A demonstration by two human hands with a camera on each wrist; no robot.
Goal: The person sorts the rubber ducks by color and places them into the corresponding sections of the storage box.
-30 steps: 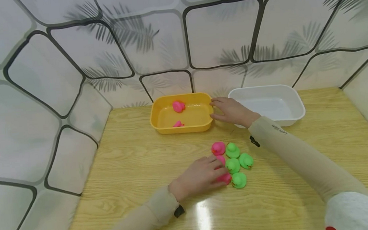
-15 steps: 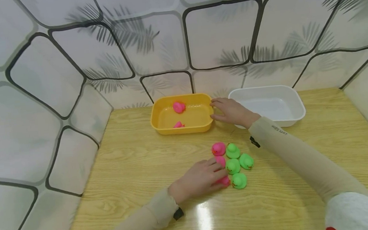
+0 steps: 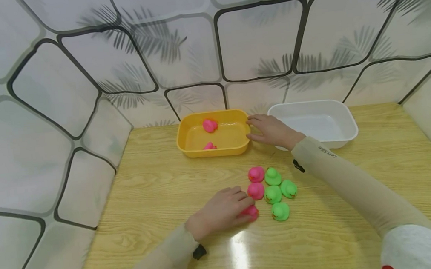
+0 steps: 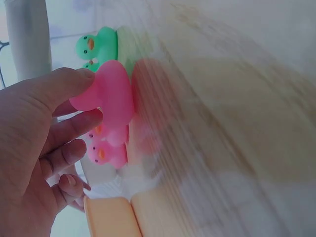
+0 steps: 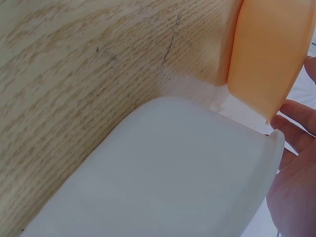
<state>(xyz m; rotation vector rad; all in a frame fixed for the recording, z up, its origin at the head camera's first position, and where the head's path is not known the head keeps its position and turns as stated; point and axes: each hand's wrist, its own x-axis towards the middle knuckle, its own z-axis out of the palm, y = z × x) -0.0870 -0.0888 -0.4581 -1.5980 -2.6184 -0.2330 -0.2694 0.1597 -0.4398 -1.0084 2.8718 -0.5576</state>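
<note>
My left hand (image 3: 222, 210) pinches a pink rubber duck (image 4: 117, 94) between thumb and fingers, low over the table. Two more pink ducks, one of them the nearer pink duck (image 3: 256, 191), sit just beyond that hand. Beside them stand several green rubber ducks (image 3: 273, 194). My right hand (image 3: 273, 130) reaches between two tubs, its extended fingertips at the right rim of the yellow tub (image 3: 217, 152). Inside that tub lie two pink ducks, including the farther pink duck (image 3: 209, 125). In the right wrist view the fingers (image 5: 297, 114) touch the tub's rim.
A white tub (image 3: 315, 126) stands at the back right, partly behind my right wrist. The wooden table (image 3: 155, 191) meets a patterned wall covering (image 3: 261, 40) at the back, with more of it along both sides.
My left hand has drawn left and slightly toward me, carrying the pink duck away from the green ones and uncovering another pink duck. The right hand stays in place.
</note>
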